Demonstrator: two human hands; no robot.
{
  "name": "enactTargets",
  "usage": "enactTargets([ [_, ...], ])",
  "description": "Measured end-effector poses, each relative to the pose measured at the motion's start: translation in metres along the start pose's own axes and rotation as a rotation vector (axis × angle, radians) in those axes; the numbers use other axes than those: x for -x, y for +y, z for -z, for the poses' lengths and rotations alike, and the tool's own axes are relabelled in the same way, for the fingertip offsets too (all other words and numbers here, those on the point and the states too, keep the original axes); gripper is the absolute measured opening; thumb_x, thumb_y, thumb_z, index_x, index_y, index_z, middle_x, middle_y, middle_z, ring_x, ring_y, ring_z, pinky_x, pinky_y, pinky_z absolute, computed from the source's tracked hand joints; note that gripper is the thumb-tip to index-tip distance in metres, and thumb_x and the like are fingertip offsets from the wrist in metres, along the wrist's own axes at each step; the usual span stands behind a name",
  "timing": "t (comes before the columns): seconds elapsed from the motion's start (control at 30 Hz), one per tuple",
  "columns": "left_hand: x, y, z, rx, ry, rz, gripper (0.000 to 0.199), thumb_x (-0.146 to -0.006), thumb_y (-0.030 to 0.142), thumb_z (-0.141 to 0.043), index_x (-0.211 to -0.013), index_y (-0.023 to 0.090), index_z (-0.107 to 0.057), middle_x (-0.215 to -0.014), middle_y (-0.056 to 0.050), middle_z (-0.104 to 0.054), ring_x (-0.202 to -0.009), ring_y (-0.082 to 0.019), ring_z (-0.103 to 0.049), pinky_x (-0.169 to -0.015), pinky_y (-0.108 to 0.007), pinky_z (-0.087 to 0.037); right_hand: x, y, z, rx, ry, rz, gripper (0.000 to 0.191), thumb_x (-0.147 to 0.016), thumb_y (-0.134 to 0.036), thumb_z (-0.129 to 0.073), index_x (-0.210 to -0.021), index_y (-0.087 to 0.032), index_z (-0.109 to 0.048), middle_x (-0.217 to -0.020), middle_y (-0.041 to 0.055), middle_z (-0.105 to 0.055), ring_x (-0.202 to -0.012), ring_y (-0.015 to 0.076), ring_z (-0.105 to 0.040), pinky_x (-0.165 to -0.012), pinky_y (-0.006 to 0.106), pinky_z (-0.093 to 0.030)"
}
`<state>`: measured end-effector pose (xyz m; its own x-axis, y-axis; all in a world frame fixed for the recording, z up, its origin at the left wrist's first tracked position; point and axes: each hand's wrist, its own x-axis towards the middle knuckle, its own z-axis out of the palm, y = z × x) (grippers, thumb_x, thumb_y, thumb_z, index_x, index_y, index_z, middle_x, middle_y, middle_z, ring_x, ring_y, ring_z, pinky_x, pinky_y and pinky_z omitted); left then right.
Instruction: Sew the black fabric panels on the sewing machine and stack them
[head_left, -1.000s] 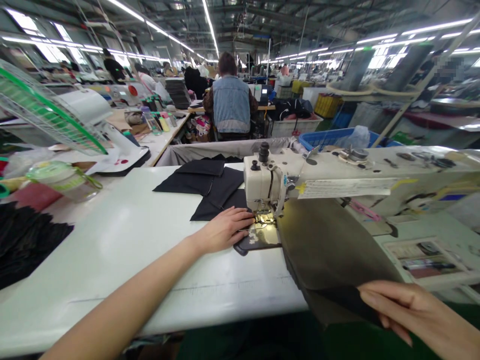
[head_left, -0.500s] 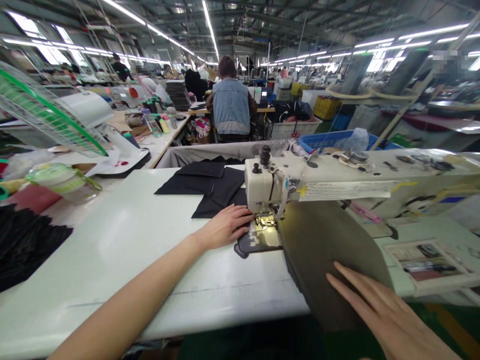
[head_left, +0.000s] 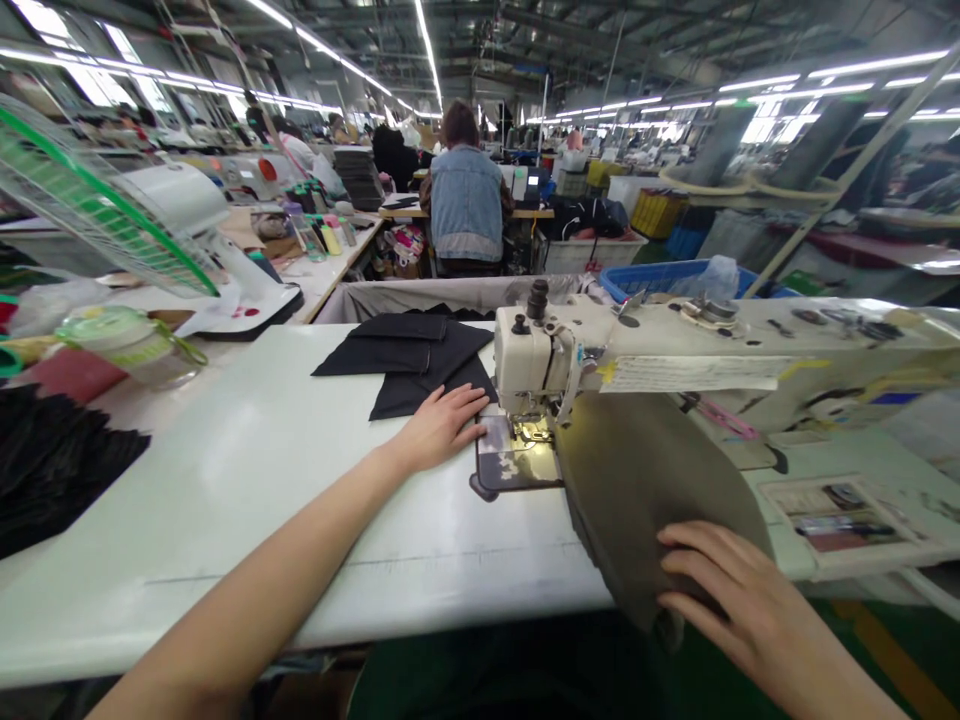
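Note:
My left hand (head_left: 442,425) lies flat on the white table, fingers stretched toward the sewing machine's metal needle plate (head_left: 534,462). Its upper fingers overlap the near edge of black fabric pieces (head_left: 431,372) that lie folded left of the sewing machine (head_left: 551,355). On the right, my right hand (head_left: 731,590) rests on dark olive-brown fabric (head_left: 637,500), which hangs over the table's front edge and looks layered. The fingers there are slightly bent and apart, thumb away from them. Under the presser foot, lit by the machine's lamp, I cannot make out any cloth.
At left sit a pile of black fabric (head_left: 60,470), a lidded clear container (head_left: 142,345) and a white-and-green fan (head_left: 195,230). A small tool tray (head_left: 847,520) is set at the right. Beyond the table, a blue basket (head_left: 675,278) stands and a co-worker in a denim vest (head_left: 466,205) sits.
My left hand has slid slightly left and away from the presser foot. My right hand's fingers have bent more on the olive-brown fabric. The near black fabric piece has shifted slightly left.

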<state>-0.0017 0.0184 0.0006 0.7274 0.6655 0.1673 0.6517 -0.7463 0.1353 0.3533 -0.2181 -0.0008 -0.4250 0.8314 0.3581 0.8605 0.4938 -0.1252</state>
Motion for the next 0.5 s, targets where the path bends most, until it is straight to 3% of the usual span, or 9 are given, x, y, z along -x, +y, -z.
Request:
enactTargets([
  [0.1,0.012,0.019,0.006,-0.037,0.082,0.022,0.042,-0.101,0.027,-0.049,-0.140,0.012,-0.054,-0.142,-0.019,-0.059,-0.133,-0.034,-0.053,-0.110,-0.056,-0.040,-0.003,0.005,0.004,-0.111,-0.012,-0.022,0.021,-0.099,-0.042,-0.057,-0.097,-0.028,-0.072,-0.112,0.0053,-0.073,-0.103,0.0234,-0.071,-0.085,0.036,-0.060],
  [0.17,0.026,0.046,0.011,-0.009,0.124,-0.064,0.035,-0.100,0.020,-0.046,-0.132,0.012,-0.060,-0.127,-0.018,-0.067,-0.118,-0.029,-0.063,-0.101,-0.047,-0.050,-0.006,0.006,0.010,-0.168,-0.009,-0.031,0.020,-0.100,-0.040,-0.056,-0.100,-0.030,-0.074,-0.112,0.0039,-0.074,-0.104,0.0220,-0.071,-0.085,0.033,-0.060],
  [0.23,0.040,0.079,0.016,0.079,0.118,-0.234,0.030,-0.100,0.021,-0.045,-0.123,0.015,-0.064,-0.118,-0.013,-0.071,-0.109,-0.027,-0.067,-0.096,-0.042,-0.053,-0.009,0.006,0.017,-0.205,-0.006,-0.053,0.022,-0.101,-0.039,-0.054,-0.101,-0.030,-0.074,-0.110,0.0033,-0.075,-0.102,0.0210,-0.072,-0.084,0.031,-0.060],
  [0.37,0.052,0.131,0.021,0.260,0.101,-0.479,0.037,-0.100,0.020,-0.047,-0.135,0.013,-0.056,-0.135,-0.015,-0.065,-0.132,-0.028,-0.056,-0.114,-0.043,-0.043,-0.012,0.003,0.021,-0.240,-0.030,-0.126,0.023,-0.099,-0.043,-0.056,-0.096,-0.028,-0.073,-0.105,0.0046,-0.075,-0.096,0.0211,-0.073,-0.083,0.030,-0.060],
  [0.5,0.034,0.151,0.013,0.408,0.078,-0.517,0.042,-0.100,0.020,-0.049,-0.141,0.009,-0.051,-0.146,-0.019,-0.056,-0.144,-0.028,-0.044,-0.121,-0.041,-0.037,-0.014,-0.003,0.013,-0.171,-0.099,-0.190,0.023,-0.082,-0.046,-0.076,-0.085,-0.026,-0.065,-0.102,0.0052,-0.069,-0.094,0.0246,-0.068,-0.078,0.035,-0.058],
])
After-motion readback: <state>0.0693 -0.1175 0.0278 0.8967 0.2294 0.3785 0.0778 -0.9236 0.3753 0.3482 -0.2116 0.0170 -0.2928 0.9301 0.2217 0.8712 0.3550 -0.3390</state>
